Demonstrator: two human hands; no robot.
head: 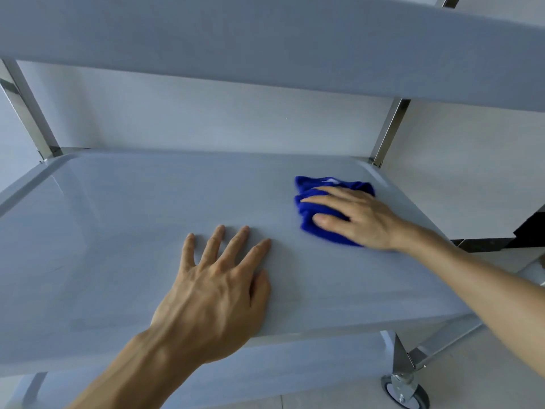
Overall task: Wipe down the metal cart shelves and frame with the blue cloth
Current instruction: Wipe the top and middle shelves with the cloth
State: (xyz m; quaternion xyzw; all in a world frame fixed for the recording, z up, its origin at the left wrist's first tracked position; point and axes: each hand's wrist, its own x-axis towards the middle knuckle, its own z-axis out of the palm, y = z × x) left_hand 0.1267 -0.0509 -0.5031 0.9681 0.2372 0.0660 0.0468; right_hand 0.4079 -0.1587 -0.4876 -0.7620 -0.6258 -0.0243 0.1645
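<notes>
Head view: right hand point(358, 218) on blue cloth point(312, 202)

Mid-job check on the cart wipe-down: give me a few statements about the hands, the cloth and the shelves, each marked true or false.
1. The right hand presses the blue cloth on the middle shelf. True.
2. The left hand holds a second cloth. False: it rests flat on the shelf, fingers spread, holding nothing.
3. The cloth lies near the shelf's right rear corner. True.
4. The cloth is spread out flat. False: it is bunched under the hand.
5. A caster wheel shows at the lower right. True.
6. Both hands touch the cloth. False: the left hand is apart from it.
</notes>
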